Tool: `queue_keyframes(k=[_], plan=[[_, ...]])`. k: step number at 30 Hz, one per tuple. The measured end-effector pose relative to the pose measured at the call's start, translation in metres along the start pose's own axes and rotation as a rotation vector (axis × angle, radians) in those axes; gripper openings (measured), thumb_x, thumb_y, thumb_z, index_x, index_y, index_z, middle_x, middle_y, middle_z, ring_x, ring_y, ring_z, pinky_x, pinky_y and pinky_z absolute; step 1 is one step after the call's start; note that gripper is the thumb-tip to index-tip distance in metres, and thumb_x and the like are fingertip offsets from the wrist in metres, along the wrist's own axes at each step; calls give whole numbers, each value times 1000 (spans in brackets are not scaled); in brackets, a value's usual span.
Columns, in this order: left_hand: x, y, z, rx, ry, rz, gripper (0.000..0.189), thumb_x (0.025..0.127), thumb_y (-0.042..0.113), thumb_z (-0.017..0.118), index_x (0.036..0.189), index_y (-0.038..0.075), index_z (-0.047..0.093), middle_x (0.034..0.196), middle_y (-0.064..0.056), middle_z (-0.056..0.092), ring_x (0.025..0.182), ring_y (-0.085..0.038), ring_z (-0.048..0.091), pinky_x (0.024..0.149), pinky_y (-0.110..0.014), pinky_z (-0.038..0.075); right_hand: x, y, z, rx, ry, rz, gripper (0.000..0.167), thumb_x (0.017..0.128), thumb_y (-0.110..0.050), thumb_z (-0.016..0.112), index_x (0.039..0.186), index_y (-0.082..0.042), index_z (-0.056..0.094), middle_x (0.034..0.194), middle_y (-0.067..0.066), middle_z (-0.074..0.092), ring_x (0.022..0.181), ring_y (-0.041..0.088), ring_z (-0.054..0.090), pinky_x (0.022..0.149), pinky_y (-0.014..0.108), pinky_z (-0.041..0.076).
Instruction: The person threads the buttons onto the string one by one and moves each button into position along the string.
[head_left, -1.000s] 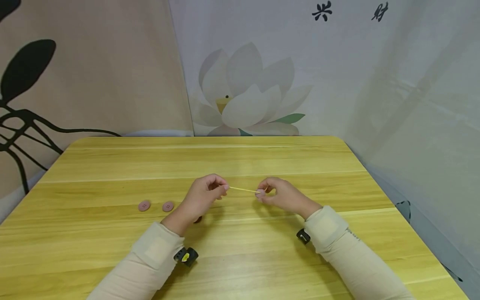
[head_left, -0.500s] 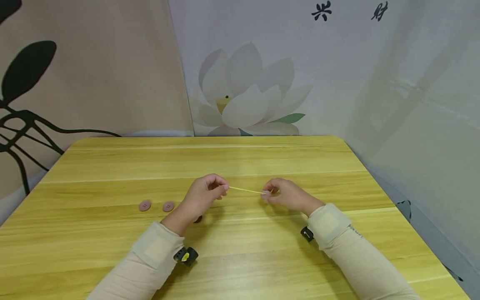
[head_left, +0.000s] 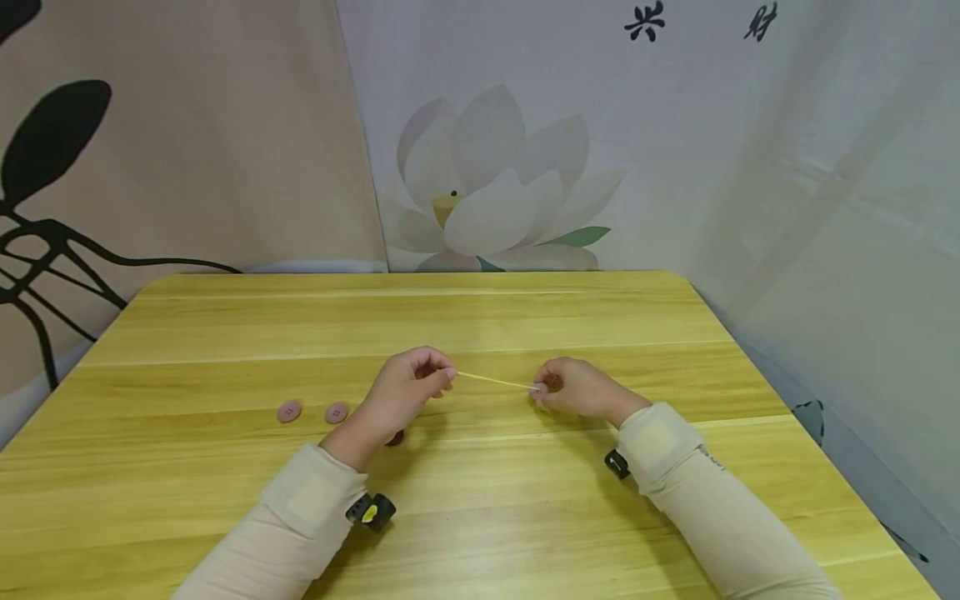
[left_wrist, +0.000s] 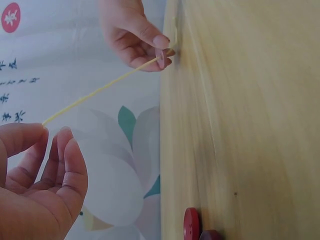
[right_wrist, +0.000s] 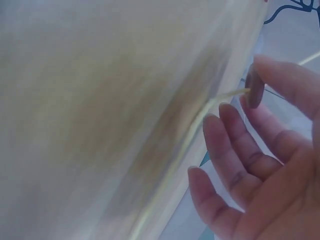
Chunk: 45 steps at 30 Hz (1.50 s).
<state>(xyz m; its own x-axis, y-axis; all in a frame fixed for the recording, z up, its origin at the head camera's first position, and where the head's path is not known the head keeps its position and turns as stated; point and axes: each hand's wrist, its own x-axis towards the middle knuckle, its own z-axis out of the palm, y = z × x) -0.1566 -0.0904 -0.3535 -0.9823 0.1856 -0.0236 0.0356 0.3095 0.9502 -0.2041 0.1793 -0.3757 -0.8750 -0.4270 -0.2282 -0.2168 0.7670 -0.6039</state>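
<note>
Above the table my left hand (head_left: 408, 387) pinches a thin yellow string (head_left: 495, 381) between thumb and forefinger. The string runs taut and slightly downward to my right hand (head_left: 581, 390), which pinches a pinkish button (right_wrist: 255, 86) by its edges. In the right wrist view the string passes through the button, and its far length hangs loosely beyond. On the table left of my left hand lie two pink buttons, one farther left (head_left: 288, 411) and one nearer (head_left: 336, 412). A darker button (head_left: 395, 438) is partly hidden by my left wrist.
The wooden table (head_left: 480, 517) has a light yellow grain and rounded back corners. Behind it hangs a pale cloth backdrop (head_left: 675, 150) with a printed lotus and dark characters. Both wrists wear pale cuffs with small black devices.
My right hand has moved to the right with the button, and the stretch of string between the hands has grown longer. My left hand has stayed almost in place.
</note>
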Motion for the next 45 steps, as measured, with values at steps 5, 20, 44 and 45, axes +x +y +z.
queue_keyframes(k=[5,20,44,45], plan=[[0,-1,0,-2,-1,4,10,97,11,58,98,3,63,86,-7,64,83,-23,60,83,-47,50,1,4,0,-23,0,-4,10,90,-13,69,97,-8,63,93,1,63,89,17,58,82,36,47],[0,-1,-2,6,8,11,10,96,12,58,99,3,63,85,-6,64,81,-21,59,81,-47,50,-3,5,-3,-50,-6,1,9,90,-14,69,93,-7,65,85,-1,63,79,15,53,77,33,46],[1,-8,3,14,0,11,10,95,11,60,97,2,63,84,-7,63,78,-18,58,79,-43,50,-2,6,-1,-119,9,-34,10,89,-14,70,97,-7,69,92,1,62,89,17,54,85,38,47],[1,-8,3,13,2,13,10,95,11,60,97,2,63,84,-7,63,78,-18,58,78,-43,50,-3,5,-1,-104,8,-22,15,89,-13,70,101,-6,69,96,2,62,92,18,56,87,38,48]])
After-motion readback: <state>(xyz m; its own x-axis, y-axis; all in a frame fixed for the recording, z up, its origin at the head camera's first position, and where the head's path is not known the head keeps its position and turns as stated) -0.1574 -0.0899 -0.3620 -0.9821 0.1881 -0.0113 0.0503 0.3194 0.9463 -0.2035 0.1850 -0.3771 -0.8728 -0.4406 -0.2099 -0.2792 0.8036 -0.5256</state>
